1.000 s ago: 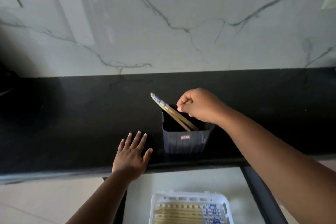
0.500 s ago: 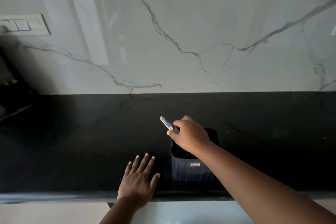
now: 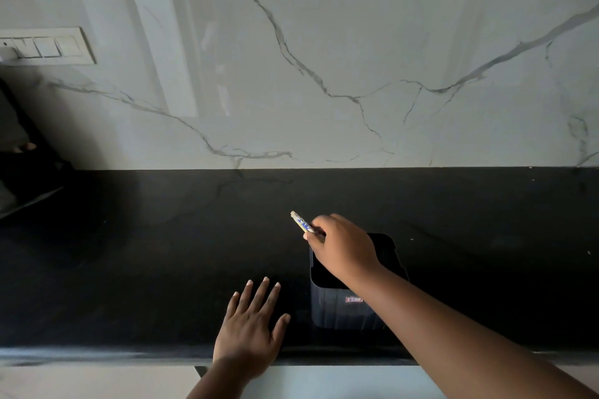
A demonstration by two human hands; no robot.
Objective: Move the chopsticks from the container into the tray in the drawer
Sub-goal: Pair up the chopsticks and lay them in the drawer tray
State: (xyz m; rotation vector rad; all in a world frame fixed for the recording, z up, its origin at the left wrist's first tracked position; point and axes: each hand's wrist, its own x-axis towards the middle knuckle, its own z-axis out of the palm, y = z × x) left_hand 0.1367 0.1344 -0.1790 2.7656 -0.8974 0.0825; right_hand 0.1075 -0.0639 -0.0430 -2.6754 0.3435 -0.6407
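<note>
- Two hands: my right hand pinches the chopsticks above the container; my left hand lies flat, fingers spread, beside it.
- Lifting crookedly could snag the rim and tip the container.

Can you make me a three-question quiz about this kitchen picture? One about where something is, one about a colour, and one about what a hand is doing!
1. Where does the dark plastic container stand?
A. on the black stone counter
B. on the floor
C. in a sink

2. What colour is the veined wall?
A. red
B. white marble
C. green

3. What is the right hand doing?
A. lying flat
B. waving
C. gripping the blue-patterned chopsticks

Answers: 1 A, its base sits on the counter. 2 B, pale with grey veins. 3 C, fingers curl round them; the left hand lies flat.
</note>
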